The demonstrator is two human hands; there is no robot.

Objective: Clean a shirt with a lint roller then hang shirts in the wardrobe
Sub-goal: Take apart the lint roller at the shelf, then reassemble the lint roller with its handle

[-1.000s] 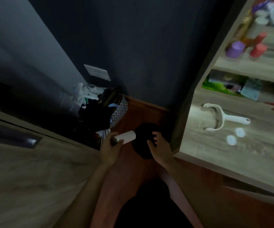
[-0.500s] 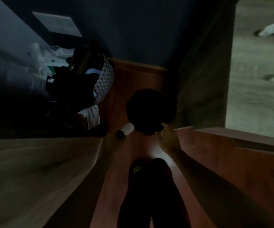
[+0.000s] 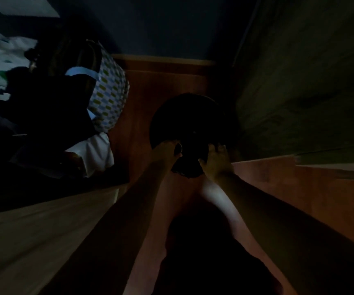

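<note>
The scene is very dark. A round black bin stands on the reddish wood floor, between a bed edge and a desk side panel. My left hand grips a small lint roll at the bin's near left rim. Only the roll's dark end shows past my fingers. My right hand is curled over the bin's near right edge, thumb below and fingers on top. No shirt, roller handle or wardrobe is in view.
A patterned bag stuffed with dark and white clothes sits on the floor at the left. A pale wooden surface fills the lower left. The desk's dark side panel rises at the right. My legs are below.
The view has tilted down and closed in on the bin. My left hand has brought the roll from left of the bin to its rim. My right hand stays at the near edge.
</note>
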